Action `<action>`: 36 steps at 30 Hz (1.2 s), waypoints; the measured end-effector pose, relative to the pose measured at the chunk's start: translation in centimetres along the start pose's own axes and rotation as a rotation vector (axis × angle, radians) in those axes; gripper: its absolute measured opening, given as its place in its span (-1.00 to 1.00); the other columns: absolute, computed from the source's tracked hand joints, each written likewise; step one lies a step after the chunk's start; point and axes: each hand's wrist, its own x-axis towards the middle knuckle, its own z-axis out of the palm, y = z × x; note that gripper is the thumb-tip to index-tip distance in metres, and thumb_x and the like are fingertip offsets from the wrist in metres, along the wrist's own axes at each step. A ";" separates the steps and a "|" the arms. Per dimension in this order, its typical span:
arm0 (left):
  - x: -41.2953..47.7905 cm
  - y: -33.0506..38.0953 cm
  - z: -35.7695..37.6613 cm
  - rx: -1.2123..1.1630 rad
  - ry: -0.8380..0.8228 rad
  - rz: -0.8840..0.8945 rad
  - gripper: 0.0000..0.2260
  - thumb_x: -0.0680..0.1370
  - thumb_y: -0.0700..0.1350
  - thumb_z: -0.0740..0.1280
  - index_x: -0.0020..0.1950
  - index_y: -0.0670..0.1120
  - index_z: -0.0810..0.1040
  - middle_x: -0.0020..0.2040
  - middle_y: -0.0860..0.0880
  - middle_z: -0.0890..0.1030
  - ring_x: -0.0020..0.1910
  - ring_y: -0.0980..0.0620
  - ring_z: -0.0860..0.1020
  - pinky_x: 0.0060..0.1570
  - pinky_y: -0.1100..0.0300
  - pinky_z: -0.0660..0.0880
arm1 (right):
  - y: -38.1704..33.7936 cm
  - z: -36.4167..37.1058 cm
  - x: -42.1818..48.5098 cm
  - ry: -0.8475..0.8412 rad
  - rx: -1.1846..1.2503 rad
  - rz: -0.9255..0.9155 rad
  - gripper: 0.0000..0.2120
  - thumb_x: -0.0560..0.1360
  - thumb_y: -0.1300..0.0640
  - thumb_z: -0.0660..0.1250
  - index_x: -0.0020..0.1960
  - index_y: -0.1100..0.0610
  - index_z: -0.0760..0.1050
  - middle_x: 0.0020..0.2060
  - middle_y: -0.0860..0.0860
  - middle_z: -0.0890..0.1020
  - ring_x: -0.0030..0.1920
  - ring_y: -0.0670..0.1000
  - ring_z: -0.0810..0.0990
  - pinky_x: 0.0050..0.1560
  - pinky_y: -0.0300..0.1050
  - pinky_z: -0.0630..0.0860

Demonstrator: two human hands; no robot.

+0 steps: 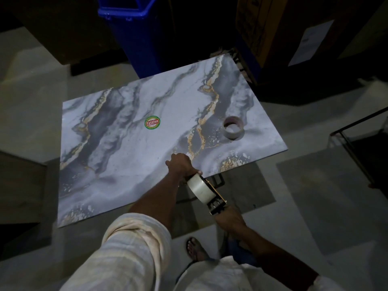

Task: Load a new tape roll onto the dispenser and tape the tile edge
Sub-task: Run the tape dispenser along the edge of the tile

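A rolled sleeve [134,244] fills the lower centre of the frame. Just above, the dispenser [210,194], already loaded with a roll [199,187], is gripped at its handle by the right hand [230,220]. The left hand [180,163] is pressed, closed, on the tile [134,148] at its near edge. Taping appears to be starting; a steady pull along the edge is called for next. A spare roll [233,127] lies at centre right.
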 end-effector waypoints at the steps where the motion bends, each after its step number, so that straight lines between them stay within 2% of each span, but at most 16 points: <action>1: 0.0 0.0 0.0 0.003 -0.002 -0.002 -0.42 0.26 0.43 0.51 -0.05 -0.04 0.69 0.06 -0.03 0.61 0.29 -0.15 0.44 0.21 -0.12 0.42 | 0.2 -0.3 0.3 -0.015 -0.002 0.001 -0.58 0.24 -0.14 0.27 -0.09 0.14 0.60 -0.02 0.13 0.67 0.09 0.18 0.65 0.10 -0.03 0.58; 3: -0.2 0.1 0.0 0.007 -0.003 -0.002 -0.42 0.25 0.44 0.50 -0.04 -0.03 0.69 0.04 -0.03 0.62 0.26 -0.13 0.47 0.20 -0.10 0.43 | -0.4 -1.1 -1.1 -0.011 0.005 -0.008 -0.62 0.37 -0.06 0.30 0.07 0.15 0.60 0.02 0.12 0.66 0.09 0.16 0.63 0.07 -0.09 0.55; 4: -0.3 0.1 0.1 0.006 0.002 0.000 -0.42 0.25 0.44 0.50 -0.04 -0.03 0.69 0.04 -0.02 0.62 0.24 -0.13 0.49 0.19 -0.09 0.43 | -0.4 -1.3 -1.4 -0.006 0.002 -0.006 -0.64 0.40 -0.05 0.30 0.07 0.14 0.60 0.00 0.11 0.66 0.08 0.16 0.63 0.06 -0.10 0.55; 5: -0.4 0.1 0.1 0.004 0.009 0.003 -0.42 0.26 0.44 0.50 -0.04 -0.03 0.69 0.03 -0.03 0.63 0.23 -0.12 0.49 0.18 -0.08 0.42 | -0.7 -1.6 -2.0 -0.005 -0.004 -0.010 -0.67 0.38 -0.06 0.30 0.00 0.15 0.60 -0.05 0.10 0.65 0.05 0.17 0.64 0.05 -0.09 0.56; 7: -0.4 0.0 0.2 0.003 0.015 0.003 -0.43 0.27 0.43 0.49 -0.05 -0.03 0.69 0.03 -0.03 0.62 0.22 -0.12 0.49 0.18 -0.09 0.42 | 0.7 -1.0 0.3 -0.038 0.002 -0.003 -0.77 0.29 -0.05 0.28 -0.29 0.12 0.52 -0.24 0.08 0.61 -0.08 0.16 0.65 0.05 0.02 0.61; 9: -0.3 0.0 0.2 0.008 0.016 -0.002 -0.44 0.28 0.43 0.49 -0.05 -0.03 0.68 0.03 -0.02 0.62 0.23 -0.12 0.49 0.20 -0.10 0.42 | 0.2 -1.2 -0.6 0.000 0.023 -0.025 -0.83 0.25 -0.02 0.29 -0.41 0.05 0.38 -0.29 0.06 0.56 -0.16 0.08 0.59 0.04 0.03 0.60; 11: -0.3 0.0 0.2 0.011 0.013 -0.008 -0.45 0.28 0.42 0.49 -0.05 -0.03 0.68 0.05 -0.03 0.62 0.24 -0.11 0.48 0.22 -0.10 0.42 | -1.1 -2.0 -2.5 0.006 0.023 -0.041 -0.84 0.39 0.01 0.34 -0.30 0.03 0.42 -0.18 0.08 0.55 -0.11 0.05 0.55 0.03 -0.11 0.54; 13: -0.3 0.1 0.1 0.012 0.012 0.000 -0.45 0.28 0.41 0.50 -0.07 -0.04 0.67 0.06 -0.03 0.63 0.23 -0.11 0.48 0.24 -0.13 0.42 | -1.2 -2.0 -2.4 0.008 -0.003 -0.035 -0.89 0.49 0.04 0.32 -0.05 0.06 0.54 -0.03 0.13 0.62 0.02 0.13 0.61 0.03 -0.14 0.51; 14: -0.2 0.1 0.0 0.010 0.011 0.002 -0.45 0.28 0.41 0.50 -0.07 -0.04 0.66 0.06 -0.04 0.63 0.23 -0.11 0.49 0.24 -0.14 0.42 | -1.1 -2.0 -2.0 0.007 -0.011 -0.030 -0.80 0.50 0.03 0.31 0.06 0.10 0.58 0.04 0.14 0.64 0.08 0.17 0.62 0.04 -0.12 0.52; 16: -0.3 0.1 0.0 0.007 0.007 0.002 -0.46 0.28 0.42 0.51 -0.09 -0.03 0.65 0.04 -0.04 0.64 0.21 -0.10 0.50 0.24 -0.15 0.42 | -1.0 -2.2 -1.8 -0.002 -0.028 -0.027 -0.68 0.49 0.00 0.30 0.14 0.17 0.59 0.09 0.15 0.65 0.12 0.18 0.62 0.04 -0.11 0.51; 21: -0.4 0.1 0.0 0.008 0.016 0.008 -0.48 0.27 0.43 0.50 -0.19 -0.02 0.57 0.00 -0.04 0.61 0.20 -0.12 0.48 0.23 -0.16 0.43 | -0.9 -2.4 -2.0 0.037 -0.055 -0.025 -0.57 0.26 -0.15 0.30 -0.01 0.10 0.63 -0.02 0.11 0.69 0.03 0.17 0.66 -0.08 -0.12 0.50; 24: -0.3 -0.2 0.1 -0.002 0.029 0.021 -0.49 0.27 0.42 0.50 -0.24 -0.01 0.53 -0.04 -0.04 0.58 0.19 -0.12 0.48 0.20 -0.15 0.42 | -0.9 -2.9 -1.4 0.028 -0.086 -0.023 -0.62 0.32 -0.14 0.38 0.01 0.09 0.62 0.00 0.09 0.68 0.06 0.16 0.65 -0.06 -0.13 0.48; 30: -0.3 -0.3 0.2 -0.037 0.032 0.024 -0.49 0.25 0.43 0.52 -0.35 0.01 0.48 -0.15 0.00 0.54 0.14 -0.12 0.50 0.15 -0.13 0.44 | -0.8 -4.3 0.1 0.054 -0.172 -0.060 -0.57 0.29 -0.23 0.34 -0.06 0.08 0.62 -0.03 0.08 0.70 0.02 0.13 0.67 0.07 -0.01 0.60; 33: -0.6 0.0 0.5 -0.061 0.053 0.013 -0.48 0.25 0.41 0.53 -0.21 -0.03 0.61 -0.08 -0.02 0.60 0.18 -0.13 0.50 0.12 -0.09 0.42 | -0.9 -4.6 -0.8 0.124 -0.218 -0.125 -0.72 0.36 -0.17 0.36 -0.15 0.05 0.58 -0.07 0.08 0.70 -0.03 0.13 0.67 0.04 0.01 0.62; 35: -1.0 0.1 0.9 -0.073 0.072 -0.015 -0.48 0.28 0.40 0.51 -0.11 -0.03 0.64 -0.01 -0.04 0.61 0.24 -0.16 0.45 0.13 -0.10 0.40 | -1.5 -5.1 -1.0 0.129 -0.312 -0.174 -0.77 0.45 -0.09 0.35 -0.05 0.05 0.61 -0.03 0.07 0.69 0.00 0.13 0.66 0.05 0.01 0.61; 36: -1.3 0.1 1.0 -0.056 0.068 -0.030 -0.47 0.29 0.40 0.50 -0.07 -0.03 0.65 0.02 -0.04 0.61 0.27 -0.16 0.43 0.14 -0.10 0.39 | -1.7 -5.5 -0.6 0.135 -0.393 -0.190 -0.73 0.48 -0.08 0.32 0.03 0.07 0.62 0.01 0.07 0.68 0.04 0.13 0.66 0.06 0.00 0.60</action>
